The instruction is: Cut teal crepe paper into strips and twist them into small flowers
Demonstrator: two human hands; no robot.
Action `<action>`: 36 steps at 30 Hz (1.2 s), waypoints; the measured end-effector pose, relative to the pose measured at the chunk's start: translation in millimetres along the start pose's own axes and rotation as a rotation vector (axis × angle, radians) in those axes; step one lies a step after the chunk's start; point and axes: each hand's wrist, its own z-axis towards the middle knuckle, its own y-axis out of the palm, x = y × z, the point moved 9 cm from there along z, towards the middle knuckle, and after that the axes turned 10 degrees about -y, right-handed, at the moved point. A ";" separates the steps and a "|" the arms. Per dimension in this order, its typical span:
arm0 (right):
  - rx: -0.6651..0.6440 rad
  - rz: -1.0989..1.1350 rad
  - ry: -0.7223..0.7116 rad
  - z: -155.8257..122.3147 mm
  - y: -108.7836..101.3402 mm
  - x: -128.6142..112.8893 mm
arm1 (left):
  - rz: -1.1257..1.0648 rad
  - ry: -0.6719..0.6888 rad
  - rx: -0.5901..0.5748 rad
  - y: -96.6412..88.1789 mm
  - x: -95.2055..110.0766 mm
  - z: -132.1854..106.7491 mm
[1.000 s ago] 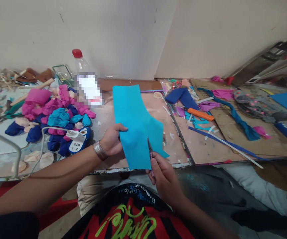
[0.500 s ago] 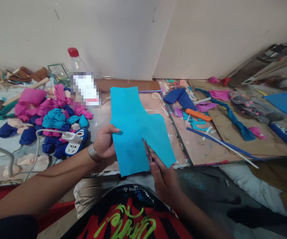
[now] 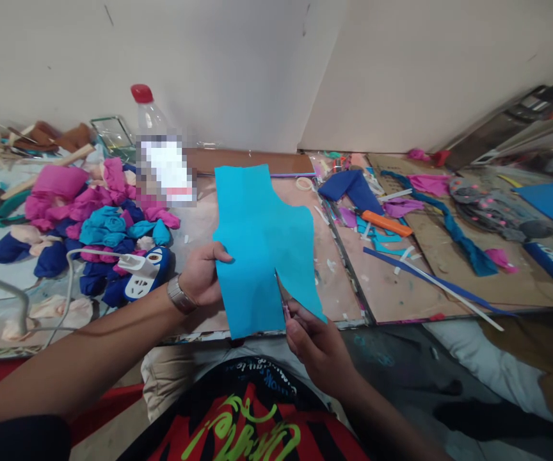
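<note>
A bright blue sheet, paper or thin foam, is held up over the near edge of the table. My left hand grips its left side, thumb on top and fingers hidden behind. In my right hand is a pair of scissors, fingers closed round the handles. The blades sit in a slit running up from the sheet's lower edge. Right of the slit, the flap curves away and hangs over my right hand's fingers.
Left lie pink and blue crepe bundles and a power strip with a plugged cable. A red-capped bottle stands behind. Right are an orange utility knife, a rubber-band-like ring, thin strips and cardboard.
The scissors blades have closed together in the slit. The right flap of the sheet has swung inward and curled. My left hand keeps its hold in nearly the same place.
</note>
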 end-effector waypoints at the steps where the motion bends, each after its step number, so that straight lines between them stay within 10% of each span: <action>1: -0.017 0.006 0.005 1.0 2.4 0.4 | 0.004 -0.010 -0.011 0.8 -1.5 0.4; 18: -0.043 0.088 0.015 14.5 15.0 5.2 | -0.127 -0.140 -0.296 15.4 -18.8 -0.4; 36: 0.036 0.086 -0.024 14.1 12.8 13.6 | -0.172 -0.141 -0.324 22.8 -19.8 -2.5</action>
